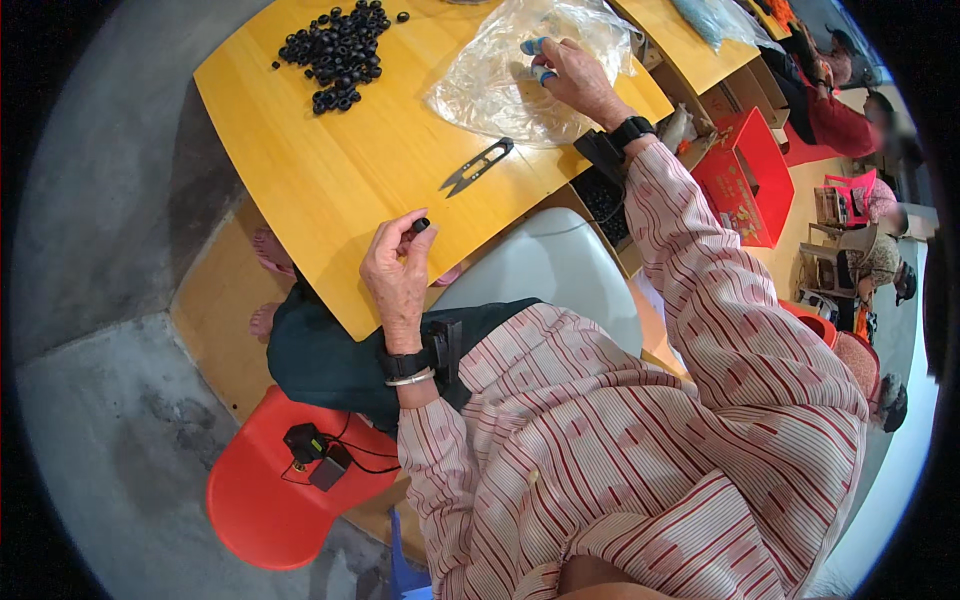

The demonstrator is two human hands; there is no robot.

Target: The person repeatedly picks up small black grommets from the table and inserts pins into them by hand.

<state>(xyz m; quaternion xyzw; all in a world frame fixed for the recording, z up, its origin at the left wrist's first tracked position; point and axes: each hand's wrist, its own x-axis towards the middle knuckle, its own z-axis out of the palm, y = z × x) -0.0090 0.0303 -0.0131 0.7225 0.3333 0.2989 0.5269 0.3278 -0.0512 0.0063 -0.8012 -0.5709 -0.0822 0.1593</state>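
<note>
My left hand [398,268] is by the near edge of the yellow table [330,190], pinching a small black ring-shaped bead [421,225] between thumb and finger. Over a crumpled clear plastic bag [480,90] at the far right of the table is my right hand [583,85]. Blue and white coverings sit on two of its fingertips, which are apart, and I see nothing between them. A pair of black thread snips [478,168] lies between my hands. Many loose black beads [340,50] are heaped at the far left of the tabletop.
A red chair [290,490] at the lower left holds black adapters and cables [328,460]. Near my knees is a pale seat [545,270]. To the right stand a red box [745,180] and another table [690,45]; several people sit beyond.
</note>
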